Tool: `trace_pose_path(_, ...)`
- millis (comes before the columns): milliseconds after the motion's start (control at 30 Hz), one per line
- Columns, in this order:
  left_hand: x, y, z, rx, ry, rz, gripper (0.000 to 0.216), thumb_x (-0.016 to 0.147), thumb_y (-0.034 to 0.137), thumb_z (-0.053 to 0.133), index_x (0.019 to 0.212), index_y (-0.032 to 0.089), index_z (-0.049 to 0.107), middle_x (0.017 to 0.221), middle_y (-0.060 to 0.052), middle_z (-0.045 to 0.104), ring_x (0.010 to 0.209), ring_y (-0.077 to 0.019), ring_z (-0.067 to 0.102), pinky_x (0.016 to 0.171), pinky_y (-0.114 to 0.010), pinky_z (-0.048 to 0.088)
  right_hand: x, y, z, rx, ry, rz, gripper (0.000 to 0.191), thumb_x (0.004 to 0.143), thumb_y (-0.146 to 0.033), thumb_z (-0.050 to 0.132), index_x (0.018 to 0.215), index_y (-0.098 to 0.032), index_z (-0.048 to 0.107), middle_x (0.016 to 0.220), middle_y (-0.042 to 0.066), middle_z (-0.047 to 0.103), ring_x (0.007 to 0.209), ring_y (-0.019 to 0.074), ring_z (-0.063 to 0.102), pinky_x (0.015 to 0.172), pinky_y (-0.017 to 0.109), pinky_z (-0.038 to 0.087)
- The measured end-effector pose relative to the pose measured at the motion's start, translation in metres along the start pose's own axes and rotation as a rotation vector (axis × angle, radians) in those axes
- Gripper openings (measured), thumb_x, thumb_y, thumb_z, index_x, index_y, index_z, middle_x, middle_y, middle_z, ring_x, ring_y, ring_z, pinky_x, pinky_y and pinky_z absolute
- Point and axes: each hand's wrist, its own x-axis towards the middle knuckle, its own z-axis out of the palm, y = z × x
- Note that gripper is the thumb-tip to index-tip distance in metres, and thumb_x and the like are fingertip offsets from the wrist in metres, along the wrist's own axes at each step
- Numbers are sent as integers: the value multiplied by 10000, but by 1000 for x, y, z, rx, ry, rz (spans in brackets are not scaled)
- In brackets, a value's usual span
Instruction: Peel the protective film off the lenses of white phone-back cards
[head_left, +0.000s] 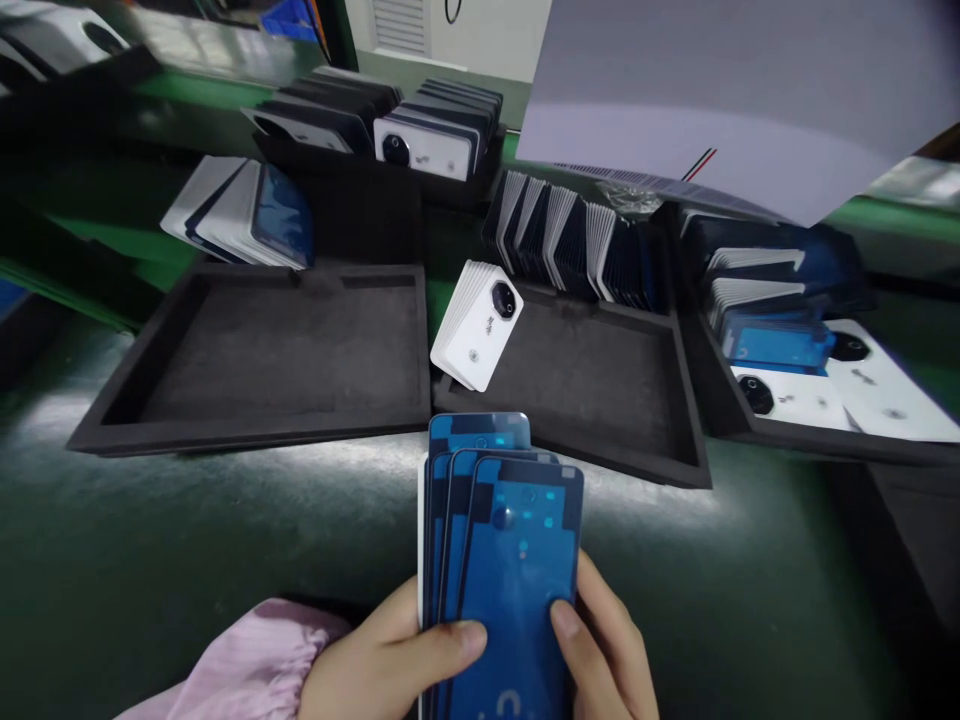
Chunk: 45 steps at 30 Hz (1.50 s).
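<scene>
Nearest the camera, low over the near edge of the dark green bench (150, 560), a fan of blue-filmed phone back covers (510, 540), thin, flat and glossy, stands upright between both hands. The left hand (390, 655), coming out of a gathered pink sleeve (255, 650), has its thumb pressed on the front cover. The right hand (607, 650) presses its thumb on the same face from the other side, so both are clamped on the fan; the fingers behind it are hidden. Just beyond lies the middle black foam tray (600, 450). A small stack of white covers with round black camera rings (476, 325) leans at its left edge, and a row of covers standing on edge (570, 235) runs along its far edge. The left black foam tray (225, 435) sits beside it, with a leaning pile of white and blue covers (240, 210) behind its far edge. The right black foam tray (825, 440) holds white and blue covers lying flat and overlapped. Judging by this, many covers are already set in trays, while the handful in the hands is not yet put down.
</scene>
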Motion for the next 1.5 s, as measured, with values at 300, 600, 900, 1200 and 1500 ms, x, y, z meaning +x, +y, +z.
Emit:
trace_pose_path(300, -1, 5, -3, -1, 21, -25, 333, 720, 260, 829, 1051, 285, 854, 953, -17, 856, 1024, -320, 758, 922, -398, 547, 38, -8, 0, 129, -326, -120, 360, 1051, -317, 544, 1369, -451, 647, 1356, -22, 714, 1179, 216, 713, 944, 266, 607)
trace_pose_path(600, -3, 7, -5, 27, 141, 29, 308, 715, 311, 879, 1014, 243, 846, 937, -40, 851, 970, -308, 760, 884, -395, 578, 39, -20, 6, 306, -343, -66, 220, 1036, -401, 583, 1222, -468, 679, 1041, -36, 737, 878, 121, 699, 772, 177, 579)
trace_pose_path(900, -2, 9, -5, 42, 91, 93, 393, 713, 471, 916, 1055, 285, 858, 1065, -24, 849, 1123, -337, 719, 993, -398, 552, 45, -20, 2, 298, -183, 32, 177, 926, -324, 750, 837, -215, 643, 697, -34, 566, 595, 83, 528, 549, 151, 474)
trace_pose_path(1200, -7, 10, -5, 231, 125, 121, 415, 672, 588, 907, 1002, 343, 855, 1031, 14, 840, 1096, -291, 722, 947, -348, 571, 66, -38, -32, 563, 281, 24, 145, 971, -336, 676, 892, -223, 632, 617, -71, 379, 498, 86, 377, 376, 160, 333)
trace_pose_path(1500, -8, 9, -7, 332, 89, 129, 536, 724, 629, 852, 1131, 280, 822, 1077, -44, 808, 1088, -319, 695, 985, -399, 548, 70, -45, -30, 783, 123, -16, 420, 919, -493, 729, 664, -230, 523, 377, -83, 369, 361, 92, 176, 308, 234, 155)
